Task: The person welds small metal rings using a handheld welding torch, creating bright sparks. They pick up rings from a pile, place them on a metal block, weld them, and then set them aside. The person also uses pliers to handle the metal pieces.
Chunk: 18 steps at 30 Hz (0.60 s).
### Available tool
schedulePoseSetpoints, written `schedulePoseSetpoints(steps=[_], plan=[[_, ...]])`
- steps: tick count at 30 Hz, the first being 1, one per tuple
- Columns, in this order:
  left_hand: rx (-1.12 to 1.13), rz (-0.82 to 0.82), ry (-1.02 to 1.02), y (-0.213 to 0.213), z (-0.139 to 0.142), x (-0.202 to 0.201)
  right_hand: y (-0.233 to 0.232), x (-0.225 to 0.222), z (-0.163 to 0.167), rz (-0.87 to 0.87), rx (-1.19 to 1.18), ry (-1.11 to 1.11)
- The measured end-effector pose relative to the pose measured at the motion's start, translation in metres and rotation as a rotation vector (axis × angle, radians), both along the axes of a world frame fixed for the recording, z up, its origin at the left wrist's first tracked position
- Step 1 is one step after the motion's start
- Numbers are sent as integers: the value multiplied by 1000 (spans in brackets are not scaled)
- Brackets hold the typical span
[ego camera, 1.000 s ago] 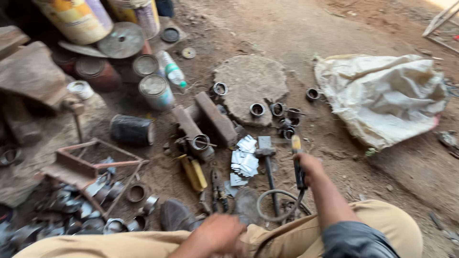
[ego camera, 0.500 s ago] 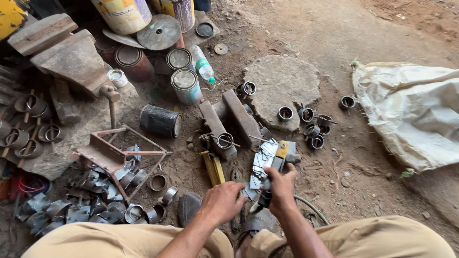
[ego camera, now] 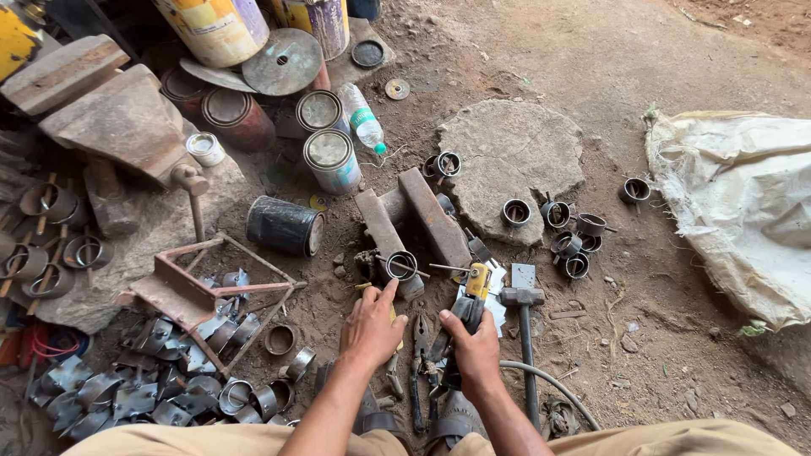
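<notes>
Dirt floor (ego camera: 693,51) of an outdoor workshop, littered with scrap metal; flat stone (ego camera: 515,160) at centre, white sack (ego camera: 743,211) at right edge, paint cans (ego camera: 331,160) and a plastic bottle (ego camera: 365,122) at upper centre, rusty anvil-like block (ego camera: 118,114) upper left; pile of bent metal clamps (ego camera: 152,384) lower left; short metal rings (ego camera: 568,241) scattered right of the stone; hammer (ego camera: 524,321) lying just right of the hands.

Right hand (ego camera: 475,348) closed around a dark power tool with a yellow tip (ego camera: 470,300), lower centre of frame, its hose (ego camera: 549,384) curving off lower right; left hand (ego camera: 372,325) open, fingers spread, index finger reaching up toward a ring with a rod through it (ego camera: 402,265) that sits beside two steel bars (ego camera: 422,219); hand close to the ring, contact unclear; pliers (ego camera: 420,359) on the ground between the hands.

Progress, judged: many rings lie loose and many clamps are piled up, so the batch work looks mid-way; tool is in grip, the ring at centre not yet held or worked.
</notes>
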<state>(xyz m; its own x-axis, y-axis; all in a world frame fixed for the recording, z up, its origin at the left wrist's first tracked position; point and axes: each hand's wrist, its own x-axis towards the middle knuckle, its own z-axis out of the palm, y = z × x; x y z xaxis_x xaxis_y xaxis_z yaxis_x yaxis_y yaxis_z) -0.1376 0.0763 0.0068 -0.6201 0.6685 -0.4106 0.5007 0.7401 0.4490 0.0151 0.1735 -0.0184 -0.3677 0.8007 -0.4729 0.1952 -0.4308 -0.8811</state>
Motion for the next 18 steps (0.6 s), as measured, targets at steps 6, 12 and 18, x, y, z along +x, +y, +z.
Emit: schedulePoseSetpoints(steps=[6, 12, 18], plan=[[-13, 44, 46, 5, -13, 1, -1, -3, -3, 11, -41, -14], [-23, 25, 39, 8, -22, 1, -3, -5, -10, 3, 1, 73], [-74, 20, 64, 11, -28, 3, -4, -5, -10, 40, 33, 14]])
